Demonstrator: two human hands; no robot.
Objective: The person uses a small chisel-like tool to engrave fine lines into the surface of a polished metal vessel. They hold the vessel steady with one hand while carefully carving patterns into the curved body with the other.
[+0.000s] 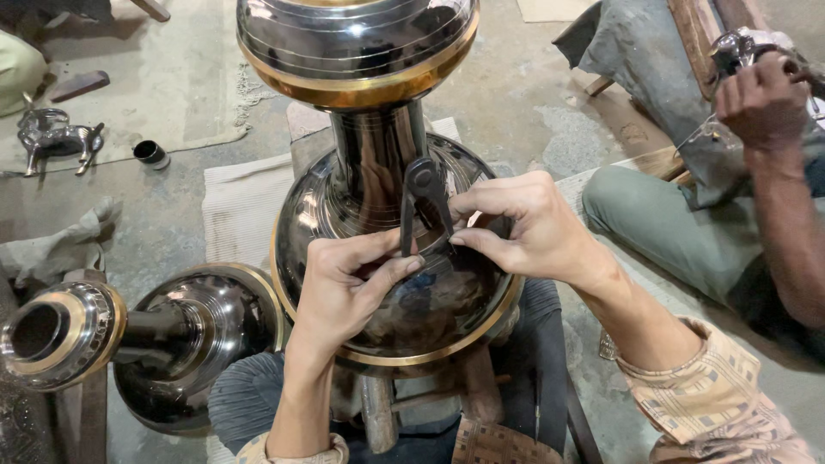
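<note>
Head view: nearest, patterned sleeves [705,404] were seen at the bottom edge, and dark ribbed trousers [249,391] lay beneath the work; a large dark polished metal vase [404,318] with brass bands was propped across the lap, its round body near and its neck and wide mouth running to the far side; the left hand [344,288] was laid on the vase body, thumb and fingers curled partly shut, the fingertips pressed at one leg of a dark metal compass [423,206]; the right hand [516,228] was pinched shut on the other leg, forefinger and thumb meeting at its lower end; the compass stood upright against the shoulder of the vase, its hinge toward the neck, its legs spread a little; to the near left a second vase [163,335] of the same kind lay on its side, mouth pointed left; farther left, a small metal animal figure [51,137] and a small dark cup [150,155] rested on the concrete floor [516,94]; at the far right another person's hand [760,99] was closed on a shiny metal piece [735,51], above a leg in green trousers [662,223].
</note>
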